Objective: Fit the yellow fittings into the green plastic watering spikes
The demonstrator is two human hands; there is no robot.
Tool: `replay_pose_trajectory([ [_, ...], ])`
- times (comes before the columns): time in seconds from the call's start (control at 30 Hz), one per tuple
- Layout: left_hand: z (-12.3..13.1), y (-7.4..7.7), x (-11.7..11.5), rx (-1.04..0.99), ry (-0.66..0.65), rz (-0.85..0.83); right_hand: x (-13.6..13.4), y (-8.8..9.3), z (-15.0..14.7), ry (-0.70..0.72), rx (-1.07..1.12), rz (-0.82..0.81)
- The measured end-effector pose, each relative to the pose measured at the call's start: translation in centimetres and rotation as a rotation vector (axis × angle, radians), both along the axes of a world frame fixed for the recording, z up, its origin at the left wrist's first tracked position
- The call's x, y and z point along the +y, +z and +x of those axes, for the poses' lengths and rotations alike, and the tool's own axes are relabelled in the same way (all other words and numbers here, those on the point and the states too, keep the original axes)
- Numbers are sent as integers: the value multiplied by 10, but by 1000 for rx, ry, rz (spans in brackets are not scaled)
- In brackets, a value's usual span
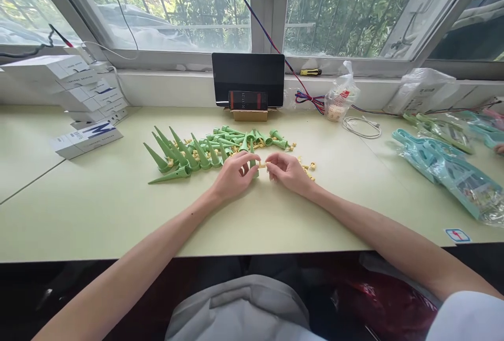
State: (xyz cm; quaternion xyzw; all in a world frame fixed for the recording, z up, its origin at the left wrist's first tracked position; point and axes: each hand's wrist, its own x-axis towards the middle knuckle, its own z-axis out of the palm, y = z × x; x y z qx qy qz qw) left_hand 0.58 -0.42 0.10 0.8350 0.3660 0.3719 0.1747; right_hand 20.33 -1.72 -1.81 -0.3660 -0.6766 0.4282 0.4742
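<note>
My left hand (235, 173) is closed round a green plastic spike (252, 160), holding it upright with the point up. Thumb and fingers of my right hand (286, 172) pinch a small yellow plastic piece (263, 166) at the spike's side; how far it sits in the spike is too small to tell. Left of my hands, several hollow green spikes (202, 156) stand in rows, points up, and one spike (171, 175) lies on its side. Beyond them is a heap of lying spikes (232, 136) with yellow pieces among them. Loose yellow pieces (312, 166) lie beside my right hand.
A dark tablet (248, 76) and a phone (247, 100) lean on a cardboard stand. White boxes (90, 89) are stacked at left. A coiled white cable (361, 127) and a plastic bag (340, 97) lie at back right. Bagged blue-green items (444, 168) cover the right side.
</note>
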Motion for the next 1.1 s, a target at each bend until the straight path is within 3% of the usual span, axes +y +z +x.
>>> replay_pose_trajectory([
  [0.4, 0, 1, -4, -58, -31, 0, 0, 1, -1, 29, -2, -17],
  [1.1, -2, 2, -4, -59, 2, 9, -1, -3, 3, -40, -88, 28],
])
